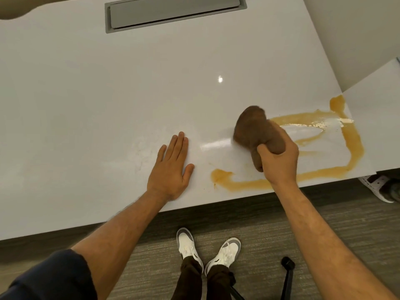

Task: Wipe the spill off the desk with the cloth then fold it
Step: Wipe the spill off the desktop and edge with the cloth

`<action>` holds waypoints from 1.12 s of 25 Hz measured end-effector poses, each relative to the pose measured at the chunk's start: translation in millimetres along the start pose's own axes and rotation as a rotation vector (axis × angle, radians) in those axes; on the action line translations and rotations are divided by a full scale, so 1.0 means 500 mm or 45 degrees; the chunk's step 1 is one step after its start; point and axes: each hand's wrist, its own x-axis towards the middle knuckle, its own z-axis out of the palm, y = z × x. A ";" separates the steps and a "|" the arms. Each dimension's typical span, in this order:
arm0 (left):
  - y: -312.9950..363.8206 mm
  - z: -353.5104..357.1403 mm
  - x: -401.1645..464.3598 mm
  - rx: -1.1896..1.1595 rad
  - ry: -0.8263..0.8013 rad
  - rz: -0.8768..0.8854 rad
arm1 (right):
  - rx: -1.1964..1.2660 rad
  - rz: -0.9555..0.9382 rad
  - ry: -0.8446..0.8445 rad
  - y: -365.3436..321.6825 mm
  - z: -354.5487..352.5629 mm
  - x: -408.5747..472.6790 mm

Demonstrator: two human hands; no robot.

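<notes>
Left hand (171,169) flat on table (86,105), fingers (179,144) spread loosely, gripping nothing. Right hand (279,161) closed around bunched brown cloth (255,131), wad pressed to table just beyond knuckles. Orange spill (352,144) loops right of cloth, long axis along near edge; right hand nearer. Spill beneath right wrist hidden; cloth's underside unseen.

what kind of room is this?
Probably an office or meeting room: a large white desk with a recessed grey cable hatch, grey carpet underneath, and a second desk butted against its right end.
</notes>
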 end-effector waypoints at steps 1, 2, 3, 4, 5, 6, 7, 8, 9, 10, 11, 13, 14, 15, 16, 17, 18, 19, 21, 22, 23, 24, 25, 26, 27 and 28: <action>0.001 -0.001 0.000 -0.005 -0.001 0.001 | -0.146 -0.052 -0.003 0.006 0.005 0.005; 0.002 -0.002 0.000 -0.011 -0.001 -0.001 | -0.365 -0.094 -0.077 0.017 0.013 0.006; 0.003 -0.003 0.001 -0.017 -0.005 -0.002 | -0.609 -0.130 -0.188 0.031 0.022 0.005; 0.003 -0.004 0.001 -0.020 -0.009 -0.001 | -0.800 -0.154 -0.291 0.045 0.030 0.005; 0.003 -0.003 0.001 -0.019 -0.010 0.001 | -0.899 -0.162 -0.368 0.053 0.038 0.009; 0.003 -0.002 0.001 -0.016 -0.005 0.000 | -0.916 -0.155 -0.414 0.054 0.048 0.017; 0.002 -0.001 0.002 -0.014 -0.004 -0.002 | -0.900 -0.146 -0.436 0.051 0.059 0.030; 0.001 -0.001 0.002 -0.014 -0.008 -0.003 | -0.877 -0.137 -0.441 0.046 0.069 0.043; 0.001 -0.001 0.002 -0.013 -0.009 -0.003 | -0.840 -0.134 -0.438 0.039 0.081 0.057; 0.002 0.000 0.002 -0.009 -0.005 -0.003 | -0.785 -0.137 -0.434 0.031 0.097 0.069; 0.002 0.000 0.002 -0.005 -0.003 -0.004 | -0.725 -0.145 -0.435 0.022 0.116 0.078; 0.002 0.000 0.002 -0.002 0.001 -0.002 | -0.652 -0.195 -0.465 0.003 0.160 0.082; 0.002 0.001 0.001 -0.001 0.006 -0.003 | -0.642 -0.234 -0.512 -0.003 0.179 0.078; 0.002 0.002 0.001 -0.001 0.007 -0.002 | -0.634 -0.273 -0.573 -0.008 0.191 0.071; 0.002 0.003 0.002 -0.007 0.007 0.001 | -0.625 -0.307 -0.629 -0.008 0.195 0.063; 0.002 0.003 0.003 -0.017 0.009 0.000 | -0.606 -0.334 -0.674 -0.007 0.194 0.056; 0.000 0.002 0.004 -0.027 0.015 -0.005 | -0.583 -0.355 -0.704 -0.007 0.188 0.051; 0.000 0.003 0.004 -0.029 0.020 -0.002 | -0.568 -0.359 -0.712 -0.004 0.174 0.047; -0.002 0.006 0.002 -0.023 0.036 0.008 | -0.568 -0.339 -0.693 0.005 0.133 0.040; -0.002 0.007 0.002 -0.021 0.046 0.012 | -0.560 -0.316 -0.679 0.013 0.108 0.031; -0.002 0.007 0.003 -0.020 0.051 0.016 | -0.543 -0.285 -0.657 0.022 0.080 0.016; -0.002 0.008 0.004 -0.018 0.052 0.019 | -0.528 -0.246 -0.611 0.032 0.054 -0.008; -0.003 0.007 0.003 -0.010 0.053 0.017 | -0.524 -0.204 -0.527 0.042 0.034 -0.039; -0.003 0.007 0.003 0.000 0.055 0.012 | -0.546 -0.169 -0.409 0.051 0.023 -0.076; -0.002 0.008 0.002 0.007 0.056 0.006 | -0.603 -0.153 -0.290 0.059 0.018 -0.116; -0.001 0.007 0.003 0.008 0.055 0.005 | -0.673 -0.157 -0.211 0.067 0.018 -0.153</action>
